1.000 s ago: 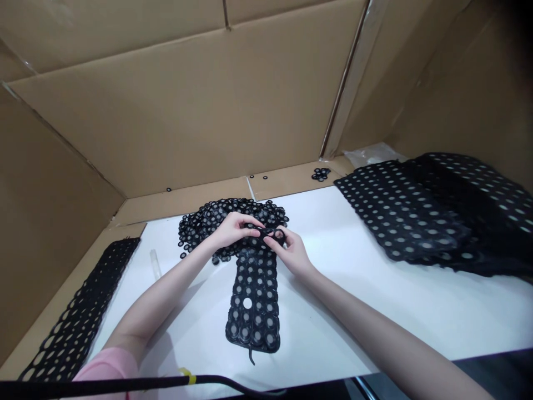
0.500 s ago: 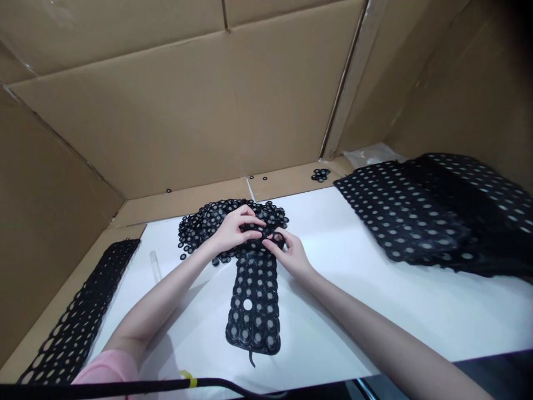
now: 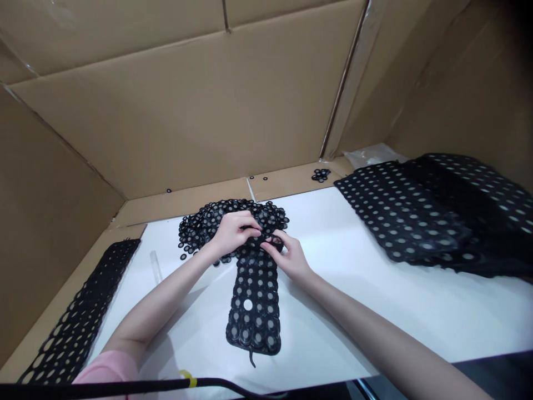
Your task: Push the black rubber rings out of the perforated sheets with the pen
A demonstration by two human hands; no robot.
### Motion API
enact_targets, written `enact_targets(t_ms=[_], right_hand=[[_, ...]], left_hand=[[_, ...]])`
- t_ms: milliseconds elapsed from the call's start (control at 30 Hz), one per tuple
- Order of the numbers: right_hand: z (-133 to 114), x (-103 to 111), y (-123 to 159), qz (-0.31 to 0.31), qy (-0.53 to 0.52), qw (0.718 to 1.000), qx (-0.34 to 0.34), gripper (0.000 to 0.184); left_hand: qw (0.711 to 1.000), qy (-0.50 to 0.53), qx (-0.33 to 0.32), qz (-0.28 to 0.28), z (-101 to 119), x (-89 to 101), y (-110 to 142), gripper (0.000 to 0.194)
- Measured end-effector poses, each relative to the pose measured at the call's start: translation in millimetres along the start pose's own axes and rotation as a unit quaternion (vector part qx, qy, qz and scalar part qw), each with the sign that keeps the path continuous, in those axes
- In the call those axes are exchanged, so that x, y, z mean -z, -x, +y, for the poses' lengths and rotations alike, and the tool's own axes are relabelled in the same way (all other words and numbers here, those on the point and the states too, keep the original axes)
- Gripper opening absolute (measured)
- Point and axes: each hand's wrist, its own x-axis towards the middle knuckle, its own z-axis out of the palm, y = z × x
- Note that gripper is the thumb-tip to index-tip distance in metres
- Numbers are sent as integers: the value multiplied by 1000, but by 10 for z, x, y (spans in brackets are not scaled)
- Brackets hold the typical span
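Left fingers [image 3: 248,221] drew together near black sheet [image 3: 254,291].

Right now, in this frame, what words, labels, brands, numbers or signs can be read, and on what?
None can be read.
Cardboard: no lettering visible.
Strip: a plain white dot, no legible characters.
Discs and tube: too small to tell.

Sheet [image 3: 254,311] mid-desk [image 3: 353,239], ring pile [image 3: 208,222] behind.
Mesh strip [image 3: 87,305] along left edge, tube [image 3: 155,266] between strip and sheet. Stacked sheets [image 3: 425,216] right. Ring cluster [image 3: 320,175] on cardboard [image 3: 287,181] at back.
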Motion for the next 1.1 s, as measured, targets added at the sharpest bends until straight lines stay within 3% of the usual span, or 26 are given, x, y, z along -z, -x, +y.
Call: enact_targets(t_ms=[133, 300, 500, 667, 733, 833, 900, 1000, 1100], right_hand=[[-4, -19, 8, 6, 14, 1000, 22, 23], [-25, -48, 26, 13, 41, 998, 46, 25], [-37, -71, 42, 20, 44, 998, 51, 27], [14, -134, 111, -22, 84, 993, 80, 26], [23, -155, 125, -23, 85, 993, 74, 25], [12, -155, 105, 16, 54, 998, 26, 23], [1, -139, 82, 26, 23, 999, -3, 21], [2, -115, 68, 29, -14, 999, -25, 20], [26, -110, 76, 45, -47, 997, -51, 25]], left_hand=[[983, 145, 98, 55, -17, -37, -15, 12], [920, 297, 231, 108, -57, -88, -44, 12], [877, 361, 265, 172, -101, -127, -41, 5], [868, 345, 241, 264, -251, 102, -162, 8], [886, 301, 217, 277, -332, 222, -214, 14], [955, 124, 160, 215, -437, 280, -238, 18], [980, -27, 100, 167, -490, 240, -223, 16], [971, -199, 39, 124, -556, 165, -198, 20], [948, -297, 39, 111, -611, 149, -206, 20]])
